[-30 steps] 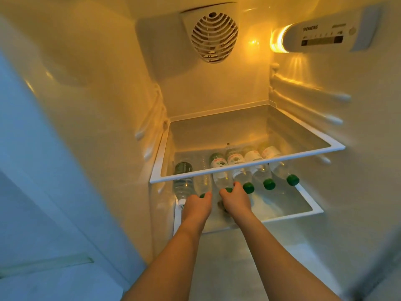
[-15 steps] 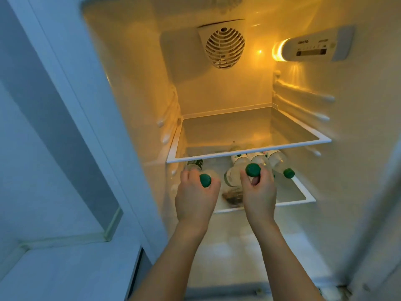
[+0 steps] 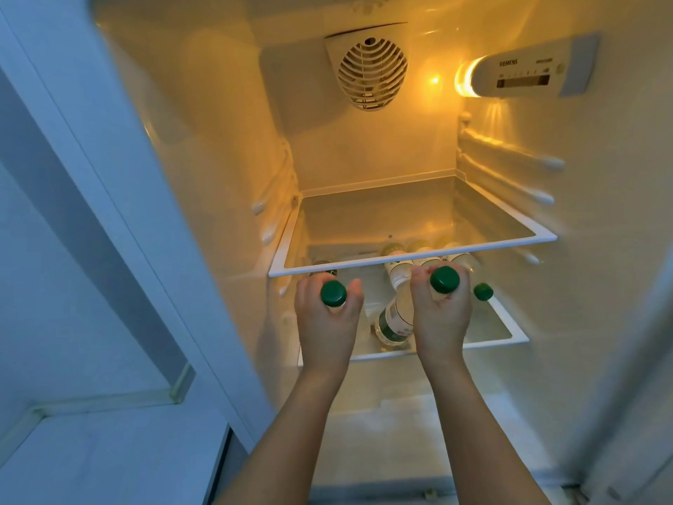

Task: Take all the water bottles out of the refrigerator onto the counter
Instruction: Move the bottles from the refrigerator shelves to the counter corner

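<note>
Both my hands are inside the open refrigerator, at the front of the lower shelf (image 3: 510,340). My left hand (image 3: 327,322) grips a water bottle by its neck, its green cap (image 3: 333,293) pointing at me. My right hand (image 3: 440,318) holds a second bottle the same way, green cap (image 3: 444,280) up front. Between my hands a clear bottle with a green label (image 3: 395,322) lies on the shelf. More bottles (image 3: 400,266) lie behind, one with its green cap (image 3: 483,291) showing right of my right hand.
The bare upper glass shelf (image 3: 411,256) hangs just above my hands. A fan grille (image 3: 371,78) sits on the back wall and a lit control panel (image 3: 524,74) on the right wall. A white counter surface (image 3: 109,450) lies at lower left beside the fridge wall (image 3: 120,176).
My hands closed on two bottles and pulled them toward the front of the shelf. The view has drawn back from the refrigerator, showing more of the counter at left.
</note>
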`<action>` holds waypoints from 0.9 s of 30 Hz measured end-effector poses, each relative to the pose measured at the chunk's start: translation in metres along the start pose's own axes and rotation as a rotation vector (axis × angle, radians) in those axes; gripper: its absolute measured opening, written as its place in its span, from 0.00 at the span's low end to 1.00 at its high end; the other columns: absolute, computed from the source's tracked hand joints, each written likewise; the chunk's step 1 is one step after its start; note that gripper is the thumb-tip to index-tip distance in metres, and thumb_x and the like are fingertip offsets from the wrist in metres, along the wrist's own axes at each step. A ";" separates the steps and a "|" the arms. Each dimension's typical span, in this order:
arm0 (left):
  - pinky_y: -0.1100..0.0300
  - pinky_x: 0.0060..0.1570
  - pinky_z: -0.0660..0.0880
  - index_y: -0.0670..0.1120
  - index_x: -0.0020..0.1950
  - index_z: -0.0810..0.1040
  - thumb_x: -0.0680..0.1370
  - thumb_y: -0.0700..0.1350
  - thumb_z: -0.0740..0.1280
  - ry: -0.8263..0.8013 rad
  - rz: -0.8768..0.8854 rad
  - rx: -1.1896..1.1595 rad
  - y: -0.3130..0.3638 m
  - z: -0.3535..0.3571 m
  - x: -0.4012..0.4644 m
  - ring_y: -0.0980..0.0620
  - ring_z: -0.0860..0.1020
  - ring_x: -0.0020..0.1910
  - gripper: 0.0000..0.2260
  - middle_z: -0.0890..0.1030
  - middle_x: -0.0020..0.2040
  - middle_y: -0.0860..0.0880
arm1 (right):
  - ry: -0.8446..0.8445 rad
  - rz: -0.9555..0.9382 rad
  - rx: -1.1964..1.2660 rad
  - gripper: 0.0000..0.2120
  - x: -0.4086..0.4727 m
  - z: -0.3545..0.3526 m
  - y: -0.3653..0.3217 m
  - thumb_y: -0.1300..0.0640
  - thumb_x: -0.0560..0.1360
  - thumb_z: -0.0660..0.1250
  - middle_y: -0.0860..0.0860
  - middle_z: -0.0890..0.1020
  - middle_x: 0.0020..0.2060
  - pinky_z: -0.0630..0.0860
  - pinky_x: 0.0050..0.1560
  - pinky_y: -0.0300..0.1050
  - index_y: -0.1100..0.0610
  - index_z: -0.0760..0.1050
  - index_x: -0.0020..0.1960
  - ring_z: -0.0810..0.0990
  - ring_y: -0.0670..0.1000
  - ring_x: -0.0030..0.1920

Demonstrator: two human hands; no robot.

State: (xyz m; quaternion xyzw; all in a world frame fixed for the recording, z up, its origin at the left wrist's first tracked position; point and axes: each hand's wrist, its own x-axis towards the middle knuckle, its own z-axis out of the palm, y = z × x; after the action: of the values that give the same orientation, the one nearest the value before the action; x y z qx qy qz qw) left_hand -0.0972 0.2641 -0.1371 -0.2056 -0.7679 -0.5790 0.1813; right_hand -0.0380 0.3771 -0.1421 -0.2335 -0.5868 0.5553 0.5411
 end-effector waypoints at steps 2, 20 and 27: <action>0.75 0.50 0.68 0.48 0.46 0.80 0.74 0.44 0.71 0.009 -0.032 -0.038 -0.001 -0.001 0.003 0.59 0.74 0.51 0.03 0.76 0.50 0.51 | 0.040 0.040 0.009 0.05 0.003 0.000 0.000 0.53 0.77 0.67 0.46 0.78 0.39 0.74 0.48 0.42 0.55 0.74 0.48 0.77 0.47 0.43; 0.60 0.29 0.70 0.40 0.35 0.79 0.72 0.38 0.71 0.005 -0.110 -0.031 0.035 -0.079 -0.027 0.50 0.73 0.31 0.07 0.75 0.31 0.42 | -0.254 -0.103 -0.265 0.10 -0.041 -0.007 -0.055 0.56 0.71 0.69 0.53 0.73 0.31 0.66 0.35 0.40 0.53 0.70 0.35 0.70 0.49 0.34; 0.52 0.33 0.72 0.38 0.33 0.78 0.67 0.44 0.67 -0.003 -0.187 0.051 0.017 -0.128 -0.066 0.45 0.74 0.33 0.09 0.77 0.30 0.40 | -0.494 -0.034 -0.338 0.06 -0.101 -0.004 -0.038 0.58 0.71 0.70 0.53 0.77 0.32 0.68 0.36 0.39 0.55 0.75 0.37 0.74 0.50 0.36</action>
State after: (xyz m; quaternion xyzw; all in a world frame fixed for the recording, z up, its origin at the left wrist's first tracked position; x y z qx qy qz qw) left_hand -0.0270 0.1382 -0.1242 -0.1295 -0.7984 -0.5734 0.1303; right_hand 0.0087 0.2798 -0.1463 -0.1683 -0.7886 0.4807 0.3446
